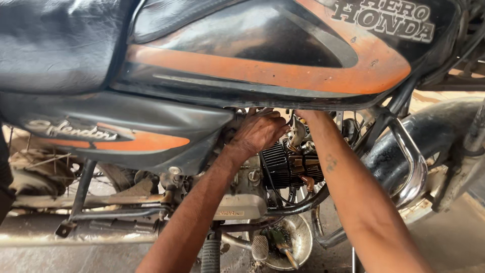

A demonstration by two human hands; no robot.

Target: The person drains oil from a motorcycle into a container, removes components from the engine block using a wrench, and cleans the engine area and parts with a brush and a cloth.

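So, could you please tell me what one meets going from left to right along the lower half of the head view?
Black side panel with orange stripe → left hand → black finned engine cylinder → right forearm → curved chrome guard bar → black rubber tyre.

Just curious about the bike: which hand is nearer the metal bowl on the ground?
Neither clearly. Both hands are up under the tank, well above the bowl: the left hand just left of it, the right hand hidden directly above.
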